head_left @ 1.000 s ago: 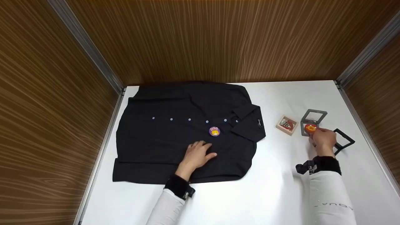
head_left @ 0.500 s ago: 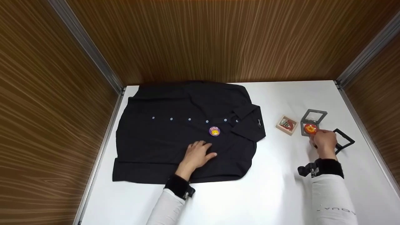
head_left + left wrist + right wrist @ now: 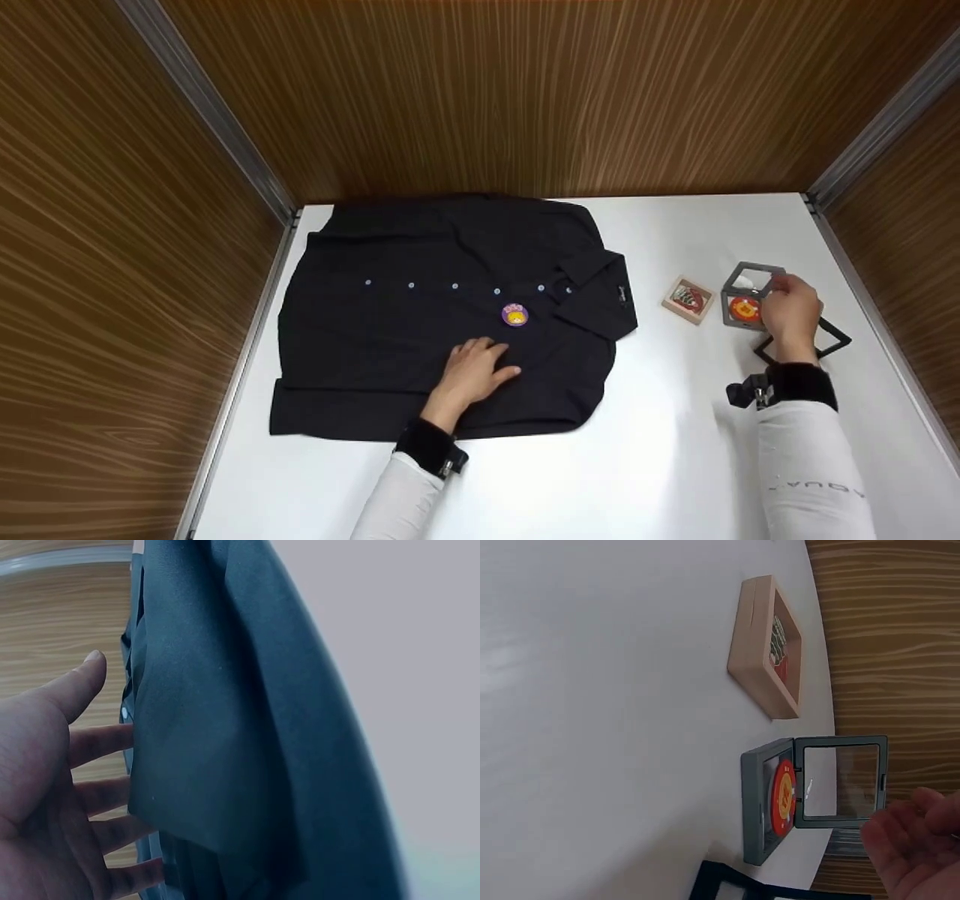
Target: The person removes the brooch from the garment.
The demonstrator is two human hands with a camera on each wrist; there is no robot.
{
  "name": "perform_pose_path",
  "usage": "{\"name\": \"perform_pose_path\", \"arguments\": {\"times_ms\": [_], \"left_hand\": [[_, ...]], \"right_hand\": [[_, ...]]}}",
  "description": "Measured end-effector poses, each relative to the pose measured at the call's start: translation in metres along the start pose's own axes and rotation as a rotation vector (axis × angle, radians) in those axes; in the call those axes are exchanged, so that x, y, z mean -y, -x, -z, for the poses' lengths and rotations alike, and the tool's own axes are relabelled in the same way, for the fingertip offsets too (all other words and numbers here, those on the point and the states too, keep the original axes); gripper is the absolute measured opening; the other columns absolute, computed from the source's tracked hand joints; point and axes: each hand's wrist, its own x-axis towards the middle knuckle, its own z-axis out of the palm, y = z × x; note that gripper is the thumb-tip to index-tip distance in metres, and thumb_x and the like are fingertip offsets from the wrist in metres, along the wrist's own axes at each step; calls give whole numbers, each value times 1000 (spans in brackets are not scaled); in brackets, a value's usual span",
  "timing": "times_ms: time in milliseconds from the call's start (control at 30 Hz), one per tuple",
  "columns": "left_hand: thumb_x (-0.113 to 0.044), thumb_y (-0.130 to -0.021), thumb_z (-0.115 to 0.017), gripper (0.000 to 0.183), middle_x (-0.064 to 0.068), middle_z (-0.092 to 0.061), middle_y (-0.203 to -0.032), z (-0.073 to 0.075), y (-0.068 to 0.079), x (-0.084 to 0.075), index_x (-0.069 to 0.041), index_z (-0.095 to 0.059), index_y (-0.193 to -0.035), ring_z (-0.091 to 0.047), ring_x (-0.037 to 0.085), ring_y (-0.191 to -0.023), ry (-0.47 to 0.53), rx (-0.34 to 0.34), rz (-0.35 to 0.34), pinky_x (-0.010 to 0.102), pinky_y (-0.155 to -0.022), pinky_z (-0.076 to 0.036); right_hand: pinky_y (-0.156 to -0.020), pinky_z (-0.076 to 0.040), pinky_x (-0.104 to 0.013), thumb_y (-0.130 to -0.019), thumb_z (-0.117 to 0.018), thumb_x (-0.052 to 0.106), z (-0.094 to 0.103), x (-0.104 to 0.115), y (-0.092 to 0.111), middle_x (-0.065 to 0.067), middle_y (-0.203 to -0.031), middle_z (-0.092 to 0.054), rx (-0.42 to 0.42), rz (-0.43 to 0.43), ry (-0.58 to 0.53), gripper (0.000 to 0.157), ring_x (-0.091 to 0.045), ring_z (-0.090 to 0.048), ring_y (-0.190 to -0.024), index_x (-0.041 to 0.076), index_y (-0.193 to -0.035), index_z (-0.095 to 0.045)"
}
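Observation:
My left hand (image 3: 471, 373) rests with spread, relaxed fingers on a dark button-up shirt (image 3: 390, 337) laid flat. A round purple badge (image 3: 514, 315) with a yellow figure sits on the shirt just beyond those fingers. At the right, my right hand (image 3: 793, 309) is at the raised lid (image 3: 841, 742) of a small grey display case (image 3: 751, 802), its loosely bent fingertips right at the lid's corner in the right wrist view. Inside the case base lies a round red badge (image 3: 745, 308) with a yellow centre. The lid has a clear window.
Left of the grey case stands a pale pink-beige box (image 3: 750, 637) holding a red and green patterned piece. A black square frame (image 3: 847, 340) lies partly under my right hand in the head view. Wood-grain walls (image 3: 480, 97) enclose the white table (image 3: 600, 480).
My right hand has let go of the red badge, which now lies in the case base, and has moved up and right to the lid. The left hand stays put.

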Motion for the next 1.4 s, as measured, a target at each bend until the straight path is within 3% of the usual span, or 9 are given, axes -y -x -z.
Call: {"name": "perform_pose_path", "arguments": {"times_ms": [100, 233, 367, 567, 1033, 1233, 1400], "left_hand": [[-53, -99, -60, 56, 13, -61, -138, 0, 0, 0, -13, -64, -139, -55, 31, -129, 1, 3, 3, 51, -107, -43], [-52, -99, -61, 55, 14, -61, -138, 0, -1, 1, -13, -65, -139, -55, 32, -129, 1, 2, 2, 52, -107, -43], [-51, -99, -62, 54, 13, -62, -137, 0, -1, 0, -13, -65, -138, -55, 32, -129, -2, -3, -4, 52, -107, -43], [-47, -98, -64, 52, 13, -62, -136, -2, -1, 1, -13, -65, -138, -55, 32, -129, -2, -5, -11, 51, -106, -43], [-44, -99, -66, 50, 13, -62, -133, -3, 0, 0, -11, -65, -137, -55, 31, -128, 5, -20, -16, 52, -105, -44], [-44, -98, -66, 50, 14, -62, -134, -3, 1, 0, -11, -66, -136, -56, 32, -127, 4, -28, -25, 52, -105, -44], [-44, -98, -67, 50, 14, -63, -132, -2, 1, 0, -11, -66, -136, -56, 33, -126, 4, -36, -27, 52, -104, -44]], "right_hand": [[-118, -31, -55, -96, -29, 0, 1, 5, -5, -35, -147, -45, 39, 144, 68, 54, -50, -39, -140, -9, -147, -45], [-118, -24, -64, -100, -31, 0, 2, 6, -14, -42, -153, -28, 152, 290, 195, 53, -60, -27, -141, -12, -151, -34], [-117, -19, -68, -107, -35, 15, 2, 9, -20, -43, -157, -15, 255, 274, 276, 55, -62, -17, -143, -8, -155, -25], [-117, -12, -72, -111, -28, 36, -3, 9, -21, -44, -157, -7, 344, 249, 362, 64, -64, -5, -145, -8, -157, -20], [-114, -18, -75, -111, -31, 39, -11, -7, 0, -41, -158, -6, 254, 273, 281, 64, -61, -3, -147, -4, -158, -24], [-111, -18, -78, -110, -34, 33, -12, -15, 14, -40, -159, -5, 238, 277, 277, 60, -61, 0, -148, -1, -158, -25], [-109, -21, -78, -107, -45, 22, -17, -23, 25, -40, -159, -6, 224, 283, 265, 57, -64, -7, -145, -1, -157, -28]]}}
